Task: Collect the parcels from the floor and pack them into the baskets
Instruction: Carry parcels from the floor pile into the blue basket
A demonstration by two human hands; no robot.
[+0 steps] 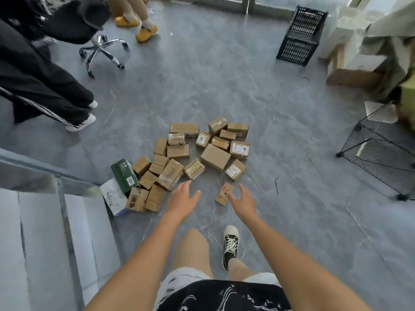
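Note:
Several small cardboard parcels lie in a loose heap on the grey floor, with a dark green box and a white mailer at the heap's left edge. One small parcel lies apart, nearest to me. My left hand reaches out with fingers spread, close to the heap's near edge and holding nothing. My right hand hovers open just right of the lone small parcel, its fingertips near it. A black plastic crate stands at the far right. A black wire basket sits at the right.
A person in black trousers stands at the left, another person's feet in yellow shoes are at the top. An office chair base is nearby. White panels lie at my left, boxes and cloth at the top right.

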